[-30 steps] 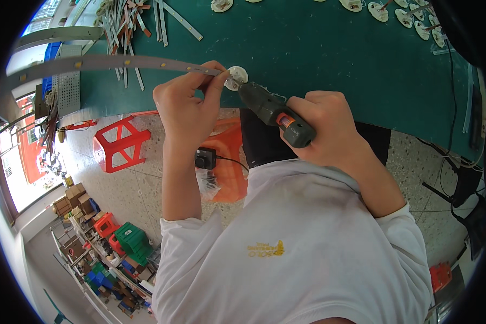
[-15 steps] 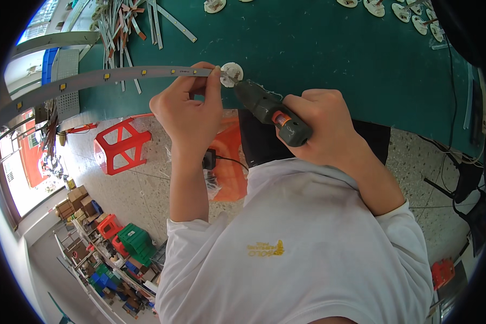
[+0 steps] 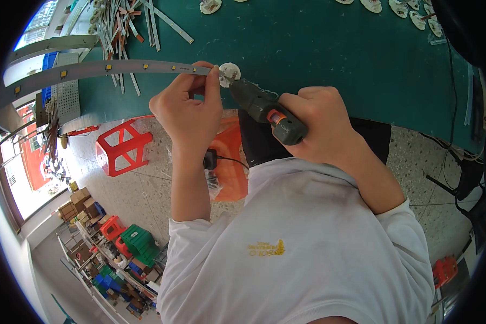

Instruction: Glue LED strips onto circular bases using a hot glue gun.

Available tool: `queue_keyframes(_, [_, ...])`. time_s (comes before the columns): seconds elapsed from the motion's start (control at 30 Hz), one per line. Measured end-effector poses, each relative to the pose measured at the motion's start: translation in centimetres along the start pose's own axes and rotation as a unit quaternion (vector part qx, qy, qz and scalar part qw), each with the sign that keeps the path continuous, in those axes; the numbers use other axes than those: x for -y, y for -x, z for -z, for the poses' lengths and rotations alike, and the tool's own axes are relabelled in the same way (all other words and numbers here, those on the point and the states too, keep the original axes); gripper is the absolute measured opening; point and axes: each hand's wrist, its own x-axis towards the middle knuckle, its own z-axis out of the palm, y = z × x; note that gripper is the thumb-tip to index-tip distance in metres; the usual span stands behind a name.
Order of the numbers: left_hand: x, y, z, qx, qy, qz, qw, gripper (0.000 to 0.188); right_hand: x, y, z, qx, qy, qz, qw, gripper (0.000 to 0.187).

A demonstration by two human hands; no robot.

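Observation:
My left hand (image 3: 191, 102) pinches the end of a long LED strip (image 3: 129, 67), a pale bar with yellow LEDs that curves away to the left. In my right hand (image 3: 321, 121) is a dark green power screwdriver (image 3: 267, 110) with an orange band, my fingers wrapped round it. Its tip points at a round white disc (image 3: 230, 71) on the green table, right beside my left fingertips. The strip's end meets the disc's near-left side; whether the screwdriver tip touches the disc is hard to make out.
A green table (image 3: 308, 59) spreads ahead. Loose metal strips (image 3: 116, 32) pile at the far left. Several white discs (image 3: 371, 5) lie at the far right. A red stool (image 3: 121, 147) stands on the floor at left. A black cable (image 3: 455, 92) runs down the right side.
The screwdriver and the white disc sit slightly further left in the picture, while the strip's far left part has shifted a little. Both hands keep their grips.

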Motion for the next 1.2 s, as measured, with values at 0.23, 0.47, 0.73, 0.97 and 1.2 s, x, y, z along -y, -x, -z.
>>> queue_keyframes(0.23, [0.4,0.1,-0.1,0.000,0.019,-0.003,1.000,0.005,0.1,-0.1,-0.1,-0.008,-0.006,-0.014,1.000,0.018])
queue_keyframes(0.47, [0.4,0.1,-0.1,-0.004,0.023,-0.008,1.000,0.004,0.2,-0.1,-0.2,-0.019,-0.007,-0.019,1.000,0.016])
queue_keyframes(0.73, [0.3,-0.2,0.0,0.002,0.027,-0.005,1.000,0.005,0.2,0.0,0.1,0.005,-0.014,-0.026,1.000,0.017])
queue_keyframes(0.97, [0.1,-1.1,1.2,0.062,-0.039,-0.042,0.996,0.015,0.1,0.1,0.7,0.031,-0.017,-0.027,0.999,0.017])
queue_keyframes(1.2, [1.9,-3.6,2.7,0.177,0.132,-0.089,0.971,0.026,0.4,-0.2,1.1,0.049,-0.042,-0.053,0.997,0.015])
